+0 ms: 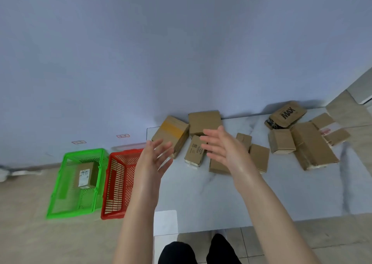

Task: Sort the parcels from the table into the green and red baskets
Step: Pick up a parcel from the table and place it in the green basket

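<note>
Several brown cardboard parcels lie on the white marble table. A box with yellow tape sits at the table's far left, a square box behind it, a small labelled box between them. My left hand hovers open over the table's left edge, near the taped box. My right hand hovers open above the small parcels, holding nothing. On the floor to the left stand the green basket, with one labelled parcel inside, and the red basket.
More parcels cluster at the table's right, among them a "MAX" printed box and a long box. A pale wall runs behind the table. Tiled floor surrounds the baskets. My legs show below the table's front edge.
</note>
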